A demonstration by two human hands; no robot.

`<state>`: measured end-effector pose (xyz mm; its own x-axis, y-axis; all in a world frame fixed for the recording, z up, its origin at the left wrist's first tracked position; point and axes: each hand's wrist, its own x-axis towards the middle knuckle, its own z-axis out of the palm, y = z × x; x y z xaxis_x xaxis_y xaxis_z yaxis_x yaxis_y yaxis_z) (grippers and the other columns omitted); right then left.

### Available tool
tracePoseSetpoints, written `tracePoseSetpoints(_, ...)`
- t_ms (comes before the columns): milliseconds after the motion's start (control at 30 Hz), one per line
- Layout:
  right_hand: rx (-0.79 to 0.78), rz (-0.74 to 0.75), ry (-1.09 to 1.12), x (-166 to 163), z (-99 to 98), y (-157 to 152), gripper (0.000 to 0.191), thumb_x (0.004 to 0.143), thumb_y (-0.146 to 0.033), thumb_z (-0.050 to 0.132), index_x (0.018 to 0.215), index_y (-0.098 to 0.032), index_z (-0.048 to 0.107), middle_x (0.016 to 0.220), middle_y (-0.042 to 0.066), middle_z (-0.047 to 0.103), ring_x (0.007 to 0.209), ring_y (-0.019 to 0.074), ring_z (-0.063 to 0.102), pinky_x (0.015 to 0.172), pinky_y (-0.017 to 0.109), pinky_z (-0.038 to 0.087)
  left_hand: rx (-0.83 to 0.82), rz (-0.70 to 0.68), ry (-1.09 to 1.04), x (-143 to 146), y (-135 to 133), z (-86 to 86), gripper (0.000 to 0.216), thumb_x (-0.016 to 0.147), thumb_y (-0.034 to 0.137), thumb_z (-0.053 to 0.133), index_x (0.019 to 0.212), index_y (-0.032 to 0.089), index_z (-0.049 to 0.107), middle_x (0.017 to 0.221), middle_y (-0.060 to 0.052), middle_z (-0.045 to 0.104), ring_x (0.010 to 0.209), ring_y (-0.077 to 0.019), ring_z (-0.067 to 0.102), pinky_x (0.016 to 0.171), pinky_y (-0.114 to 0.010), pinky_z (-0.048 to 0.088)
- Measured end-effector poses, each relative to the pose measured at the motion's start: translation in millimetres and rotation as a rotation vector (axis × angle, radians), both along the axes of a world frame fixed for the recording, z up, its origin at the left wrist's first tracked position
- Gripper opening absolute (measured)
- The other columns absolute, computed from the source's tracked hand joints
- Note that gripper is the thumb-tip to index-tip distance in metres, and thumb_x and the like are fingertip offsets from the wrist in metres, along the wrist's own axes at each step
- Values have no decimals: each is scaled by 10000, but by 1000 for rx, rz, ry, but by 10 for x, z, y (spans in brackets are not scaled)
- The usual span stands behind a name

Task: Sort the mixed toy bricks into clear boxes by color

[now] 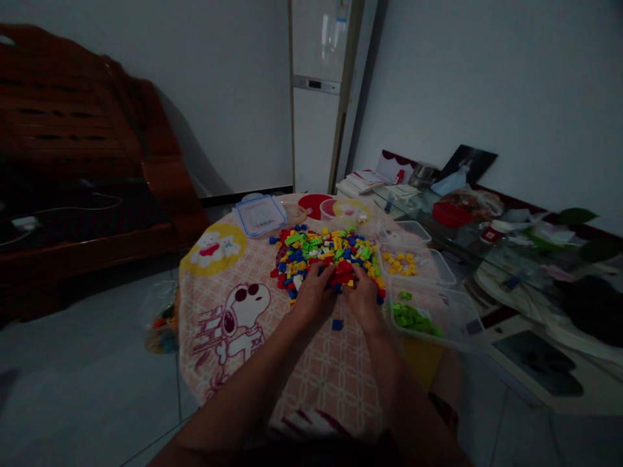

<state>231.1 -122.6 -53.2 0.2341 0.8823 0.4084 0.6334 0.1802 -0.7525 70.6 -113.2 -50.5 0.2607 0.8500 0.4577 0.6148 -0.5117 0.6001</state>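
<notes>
A heap of small building bricks (311,243) in red, blue, yellow, green and white is spread over the round table. My left hand (315,288) reaches into the near side of the heap with its fingers curled against red bricks. Close on its right, my right hand (364,295) has its thumb and fingers bent around the same cluster of red bricks (343,271). Exactly how many bricks each hand grips is hidden. A single blue brick (337,324) lies on the cloth between my forearms.
On the right stand clear plastic boxes: one with yellow bricks (399,264), one with green bricks (413,319), and another box (411,230) behind. A blue-edged lid (261,215) lies at the back left. A cluttered glass table (423,220) adjoins the right side.
</notes>
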Motion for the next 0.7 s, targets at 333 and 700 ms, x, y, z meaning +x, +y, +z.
tracePoseSetpoints(333, 136, -2, 14, 41, 512, 610, 633, 783, -94, 634, 1411, -171, 639, 1411, 158, 664, 1323, 317, 604, 1167, 525, 470, 84, 26, 63, 45, 806, 445, 638, 836, 105, 740, 1443, 208, 574, 1591, -192, 462, 1426, -348, 535, 1173, -539, 472)
tracePoseSetpoints(700, -140, 141, -222, 132, 79, -725, 399, 868, -255, 718, 1266, -253, 747, 1193, 97, 753, 993, 262, 730, 916, 403, 584, -113, 38, 250, -724, 117, 491, 464, 860, 278, 742, 1318, 240, 678, 1222, -91, 747, 1106, -282, 723, 970, -389, 576)
